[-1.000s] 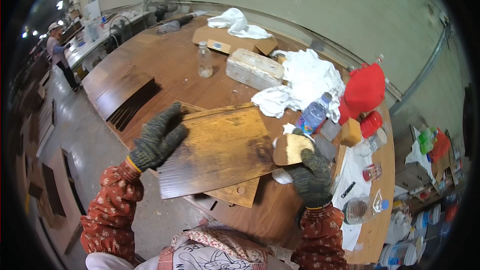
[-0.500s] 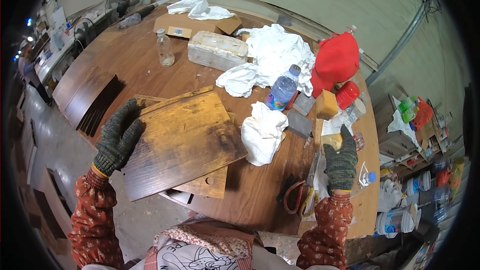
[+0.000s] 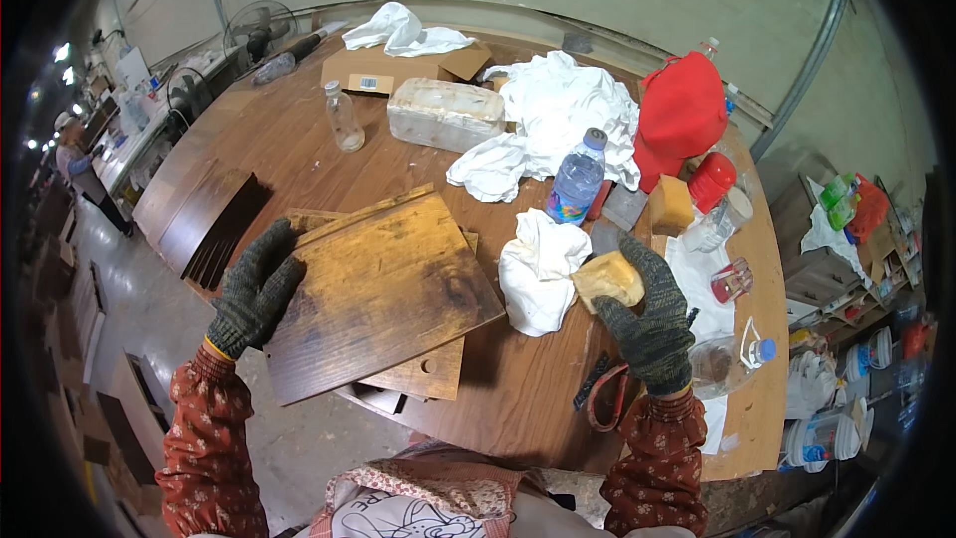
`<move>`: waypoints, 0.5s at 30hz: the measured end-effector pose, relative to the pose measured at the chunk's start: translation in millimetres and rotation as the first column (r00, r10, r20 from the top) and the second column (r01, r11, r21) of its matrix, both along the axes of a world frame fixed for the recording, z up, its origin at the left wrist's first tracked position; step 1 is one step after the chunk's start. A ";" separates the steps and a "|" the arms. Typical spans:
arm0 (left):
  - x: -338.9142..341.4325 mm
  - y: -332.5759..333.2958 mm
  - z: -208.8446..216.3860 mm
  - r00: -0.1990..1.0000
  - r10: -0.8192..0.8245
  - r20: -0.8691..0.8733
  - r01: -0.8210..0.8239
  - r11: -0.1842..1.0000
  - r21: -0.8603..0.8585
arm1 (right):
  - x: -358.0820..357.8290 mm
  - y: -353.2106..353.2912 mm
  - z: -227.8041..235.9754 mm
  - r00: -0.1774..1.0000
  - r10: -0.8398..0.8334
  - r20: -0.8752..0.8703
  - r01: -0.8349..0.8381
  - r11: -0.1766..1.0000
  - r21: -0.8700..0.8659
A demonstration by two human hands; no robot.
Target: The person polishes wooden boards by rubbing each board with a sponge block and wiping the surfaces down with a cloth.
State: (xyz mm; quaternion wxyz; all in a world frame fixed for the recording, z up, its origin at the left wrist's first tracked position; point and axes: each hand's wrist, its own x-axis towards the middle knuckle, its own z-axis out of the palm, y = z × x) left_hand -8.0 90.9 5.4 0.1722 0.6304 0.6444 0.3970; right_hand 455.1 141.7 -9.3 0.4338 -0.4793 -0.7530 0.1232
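My left hand (image 3: 253, 291), in a dark knitted glove, holds the left edge of a brown wooden board (image 3: 383, 294) that has dark stains and a raised strip along its far edge. This board lies tilted over another wooden board (image 3: 438, 367) with a small round hole. In my right hand (image 3: 652, 324), also gloved, is a worn, pale yellow sponge (image 3: 609, 281), pinched between thumb and fingers above the table. A crumpled white cloth (image 3: 541, 274) sits between the board and the sponge.
Dark panels (image 3: 204, 229) are stacked at the left. A water bottle (image 3: 578, 177), grey blocks (image 3: 624, 207), a yellow block (image 3: 668, 205) and a red cap (image 3: 682, 115) stand beyond my right hand. Red-handled scissors (image 3: 603, 401) lie near the front edge. A person (image 3: 85, 169) stands far left.
My right hand has moved left and away from the table's right side, carrying the sponge toward the white cloth. My left hand stays at the board's edge. The whole view has shifted slightly.
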 end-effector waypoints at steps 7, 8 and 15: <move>2.8 0.2 10.9 0.851 0.053 -0.522 -0.017 0.997 0.073 | -5.7 -1.4 1.1 0.977 -0.003 -0.214 -0.036 0.983 -0.179; 4.9 1.1 10.2 0.885 0.033 -0.464 0.002 0.997 0.074 | -8.9 -1.8 2.8 0.979 0.093 -0.184 -0.109 0.991 -0.076; 9.7 3.6 0.7 0.977 -0.041 -0.208 0.056 0.996 0.066 | -44.8 8.2 10.0 0.868 0.394 -0.302 -0.439 0.893 -0.097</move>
